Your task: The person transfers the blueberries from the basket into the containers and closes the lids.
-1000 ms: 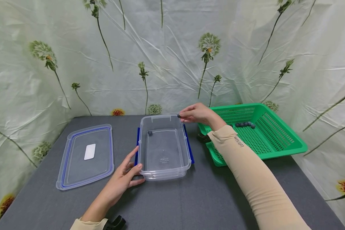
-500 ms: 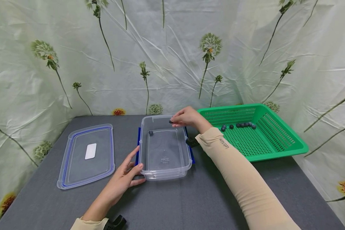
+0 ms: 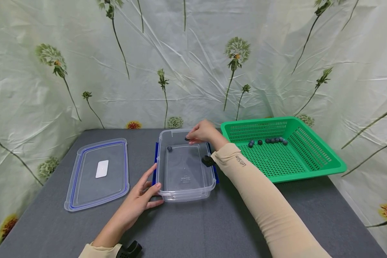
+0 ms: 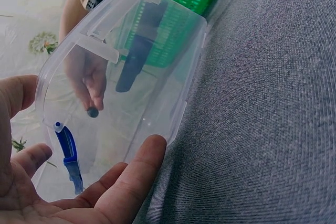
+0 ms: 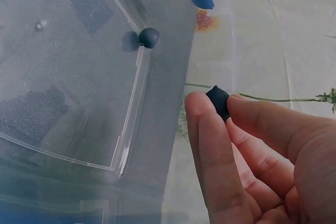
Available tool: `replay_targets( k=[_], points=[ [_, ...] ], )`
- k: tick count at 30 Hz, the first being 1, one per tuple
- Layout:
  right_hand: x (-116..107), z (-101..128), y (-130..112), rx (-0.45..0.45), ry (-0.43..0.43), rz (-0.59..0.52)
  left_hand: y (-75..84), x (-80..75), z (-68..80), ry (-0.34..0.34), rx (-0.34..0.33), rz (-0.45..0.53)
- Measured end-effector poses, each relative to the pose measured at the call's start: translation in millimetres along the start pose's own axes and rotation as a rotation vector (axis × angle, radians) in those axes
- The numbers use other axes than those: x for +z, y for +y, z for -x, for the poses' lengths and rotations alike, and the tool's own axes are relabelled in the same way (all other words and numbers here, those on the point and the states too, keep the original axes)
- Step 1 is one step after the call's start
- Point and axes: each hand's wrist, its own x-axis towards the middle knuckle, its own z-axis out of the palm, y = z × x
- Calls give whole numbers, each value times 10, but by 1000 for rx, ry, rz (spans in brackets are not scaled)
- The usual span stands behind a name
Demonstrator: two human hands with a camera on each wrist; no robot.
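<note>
My right hand (image 3: 204, 132) pinches a dark blueberry (image 5: 218, 102) between thumb and fingertips, over the far part of a clear plastic container (image 3: 184, 195). One more blueberry (image 5: 149, 38) lies inside on the container's floor, toward its far left corner. At the container's near left side, my left hand (image 3: 136, 200) rests with spread, fairly straight fingers; its thumb touches the near corner. Blue side latches hang down from the container, one of them (image 4: 68, 153) beside the left fingers in the left wrist view.
A green perforated basket (image 3: 322, 161) stands to the right, with several blueberries (image 3: 272, 140) along its far part. On the left a clear lid (image 3: 84, 186) with a blue seal and a white label lies on the grey tabletop (image 3: 187, 229). A flowered curtain (image 3: 193, 71) hangs behind.
My right hand has moved left from the container's far right corner to over its inside, carrying the blueberry. More berries in the basket came into sight. The left hand has stayed in place.
</note>
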Motion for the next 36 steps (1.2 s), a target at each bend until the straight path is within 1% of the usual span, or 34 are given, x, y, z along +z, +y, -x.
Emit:
replay_targets(
  k=[9,12,15,18,26,29,34,36],
  points=[
    [72,-48,-20,38,49,61,8,1,-2,-8,5,-3],
    [68,-48,-30,44,42,62,8,-4,0,-12,8,0],
    [41,-40,-38,50,15,26,14,-15,10,-19,15,1],
    [-1,-30,-46,50,-8,-14,16,-23,18,-22,19,0],
    [-145,19,-34,4,-26,-100,10,0,3,-8,-2,5],
    [-219,49,-21,-7,-32,-97,7,0,0,-9,0,2],
    [-365,67,29,-19,-39,-62,5,-3,3,-11,3,-3],
    [-424,68,56,-18,-39,-67,6,-3,3,-12,3,-3]
  ],
)
